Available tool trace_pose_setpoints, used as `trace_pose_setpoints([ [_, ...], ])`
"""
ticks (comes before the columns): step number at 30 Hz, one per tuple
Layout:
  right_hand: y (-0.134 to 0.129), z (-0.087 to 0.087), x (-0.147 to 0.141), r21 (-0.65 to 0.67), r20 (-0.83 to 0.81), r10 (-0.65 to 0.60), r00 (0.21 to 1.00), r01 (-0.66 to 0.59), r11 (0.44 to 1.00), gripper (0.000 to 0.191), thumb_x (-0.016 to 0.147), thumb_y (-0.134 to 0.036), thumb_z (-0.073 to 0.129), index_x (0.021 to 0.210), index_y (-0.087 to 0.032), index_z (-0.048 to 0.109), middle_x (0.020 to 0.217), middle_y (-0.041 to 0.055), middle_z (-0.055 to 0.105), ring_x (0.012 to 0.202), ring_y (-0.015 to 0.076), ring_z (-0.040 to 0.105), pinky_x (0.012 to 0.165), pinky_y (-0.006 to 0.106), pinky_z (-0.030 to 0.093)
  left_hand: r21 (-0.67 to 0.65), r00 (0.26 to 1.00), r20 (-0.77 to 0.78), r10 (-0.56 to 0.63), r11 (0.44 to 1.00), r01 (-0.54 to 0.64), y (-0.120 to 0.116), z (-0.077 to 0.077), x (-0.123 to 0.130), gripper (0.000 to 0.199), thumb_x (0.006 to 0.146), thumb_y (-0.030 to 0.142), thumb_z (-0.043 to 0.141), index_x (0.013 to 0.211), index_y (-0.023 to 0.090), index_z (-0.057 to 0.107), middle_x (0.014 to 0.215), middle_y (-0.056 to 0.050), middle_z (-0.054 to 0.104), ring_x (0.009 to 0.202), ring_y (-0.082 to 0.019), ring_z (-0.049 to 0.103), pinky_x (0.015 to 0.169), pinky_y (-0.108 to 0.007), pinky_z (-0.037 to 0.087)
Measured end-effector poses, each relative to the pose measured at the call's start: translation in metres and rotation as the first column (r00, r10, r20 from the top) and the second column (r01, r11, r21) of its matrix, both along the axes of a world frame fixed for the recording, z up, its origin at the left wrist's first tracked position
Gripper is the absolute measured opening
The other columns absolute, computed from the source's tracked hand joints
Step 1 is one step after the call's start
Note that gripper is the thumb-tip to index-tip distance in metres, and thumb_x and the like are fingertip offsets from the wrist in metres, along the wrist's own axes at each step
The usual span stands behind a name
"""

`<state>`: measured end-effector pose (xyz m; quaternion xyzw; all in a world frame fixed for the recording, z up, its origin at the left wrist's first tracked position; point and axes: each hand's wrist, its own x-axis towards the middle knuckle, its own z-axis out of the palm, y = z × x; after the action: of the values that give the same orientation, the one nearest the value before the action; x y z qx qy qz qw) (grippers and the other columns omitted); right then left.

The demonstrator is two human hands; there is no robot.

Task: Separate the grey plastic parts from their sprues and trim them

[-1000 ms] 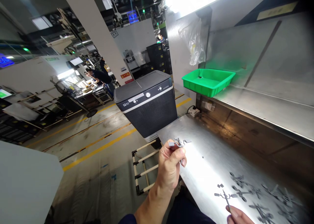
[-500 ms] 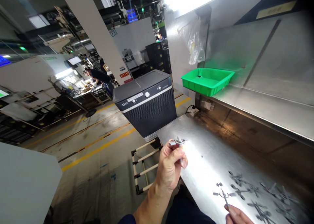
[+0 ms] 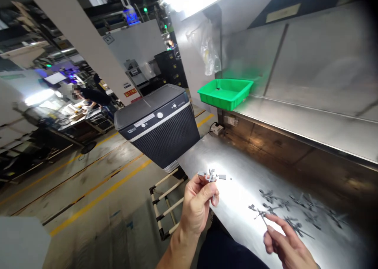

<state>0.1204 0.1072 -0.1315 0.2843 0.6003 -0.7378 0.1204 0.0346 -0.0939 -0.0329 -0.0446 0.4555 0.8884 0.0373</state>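
My left hand is closed, pinching the stem of a small grey branched sprue between thumb and fingers. Flat tabs stick out at its top, held above the metal table. Lower right, my right hand grips the thin stem of a second grey branched sprue with thumb and forefinger. Whether that one touches the tabletop I cannot tell. Beyond my right hand lie several similar grey sprues, scattered and partly overlapping. A tiny dark bit rests near the left-hand piece.
A green tray stands on a metal shelf above the table. Past the table's far end is a black-fronted machine, with a pipe-frame rack below. A person bends over a bench at far left.
The view has swung right. My left hand has turned its sprue so the tabs spread sideways. My right hand has come further into view, its sprue tilted and nearer the scattered ones.
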Motion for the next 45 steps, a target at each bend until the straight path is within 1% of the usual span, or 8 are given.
trace_pose_setpoints([
  [5,0.0,0.036,-0.017,0.147,-0.342,0.049,0.939,0.002,0.989,0.044,0.09,-0.056,0.061,0.104,-0.015,0.068,0.078,0.0058,0.065,0.07,0.0144,0.058,0.068,0.02,0.054,-0.136,0.991,0.025,-0.134,0.981,0.136,0.015,-0.013,0.011,0.026,0.081,0.036,0.075,0.082,0.014,0.061,0.065,0.0,0.06,0.051,-0.006,0.049,0.052,-0.02,0.04],
  [9,-0.012,0.076,-0.022,0.301,-0.658,0.16,0.736,0.062,0.952,0.017,0.098,-0.031,0.055,0.105,-0.023,0.068,0.087,0.0023,0.068,0.077,0.0105,0.063,0.071,0.016,0.054,-0.259,0.972,-0.008,-0.236,0.939,0.226,0.023,-0.024,0.019,0.02,0.087,0.035,0.069,0.092,0.016,0.066,0.074,-0.001,0.063,0.057,-0.007,0.054,0.057,-0.02,0.044],
  [12,-0.019,0.089,-0.023,0.383,-0.772,0.238,0.59,0.132,0.914,0.026,0.095,-0.022,0.059,0.121,-0.025,0.061,0.098,0.0032,0.064,0.088,0.0113,0.061,0.079,0.02,0.053,-0.419,0.966,-0.063,-0.251,0.885,0.203,0.026,-0.026,0.022,0.017,0.089,0.033,0.066,0.091,0.016,0.066,0.074,-0.001,0.061,0.061,-0.008,0.054,0.061,-0.021,0.045],
  [16,-0.022,0.089,-0.026,0.426,-0.805,0.261,0.532,0.214,0.879,0.034,0.089,-0.016,0.068,0.121,-0.022,0.059,0.089,0.0014,0.061,0.082,0.0103,0.059,0.075,0.021,0.051,-0.562,0.961,-0.116,-0.25,0.814,0.144,0.028,-0.026,0.023,0.016,0.09,0.031,0.065,0.088,0.015,0.066,0.075,-0.002,0.059,0.068,-0.01,0.055,0.065,-0.022,0.045],
  [23,-0.021,0.083,-0.027,0.435,-0.804,0.24,0.544,0.263,0.861,0.021,0.091,-0.01,0.063,0.109,-0.021,0.064,0.089,0.0003,0.064,0.08,0.0084,0.061,0.072,0.018,0.05,-0.573,0.962,-0.149,-0.229,0.813,0.105,0.029,-0.033,0.026,0.014,0.088,0.029,0.067,0.086,0.015,0.066,0.08,-0.005,0.062,0.072,-0.013,0.058,0.066,-0.023,0.049],
  [29,-0.021,0.08,-0.023,0.385,-0.76,0.184,0.624,0.203,0.9,0.006,0.096,-0.017,0.058,0.093,-0.021,0.062,0.078,-0.0035,0.062,0.07,0.0063,0.057,0.065,0.016,0.046,-0.56,0.954,-0.182,-0.237,0.823,0.098,0.032,-0.029,0.027,0.008,0.089,0.024,0.065,0.09,0.017,0.067,0.08,-0.002,0.061,0.068,-0.01,0.06,0.065,-0.021,0.05],
  [34,-0.021,0.075,-0.019,0.335,-0.675,0.152,0.722,0.117,0.935,0.021,0.101,-0.027,0.05,0.083,-0.018,0.057,0.071,-0.0028,0.055,0.064,0.007,0.05,0.061,0.018,0.041,-0.571,0.954,-0.22,-0.206,0.82,0.046,0.033,-0.029,0.027,0.004,0.09,0.022,0.064,0.092,0.018,0.064,0.08,0.0,0.06,0.066,-0.009,0.061,0.064,-0.02,0.05],
  [45,-0.022,0.072,-0.018,0.144,-0.649,0.074,0.757,0.026,0.989,0.03,0.104,-0.033,0.043,0.082,-0.017,0.056,0.073,-0.0011,0.054,0.07,0.0084,0.051,0.068,0.02,0.041,-0.621,0.934,-0.32,-0.16,0.78,-0.079,0.033,-0.028,0.025,0.002,0.09,0.018,0.063,0.092,0.018,0.063,0.079,0.001,0.061,0.067,-0.01,0.062,0.067,-0.022,0.05],
])
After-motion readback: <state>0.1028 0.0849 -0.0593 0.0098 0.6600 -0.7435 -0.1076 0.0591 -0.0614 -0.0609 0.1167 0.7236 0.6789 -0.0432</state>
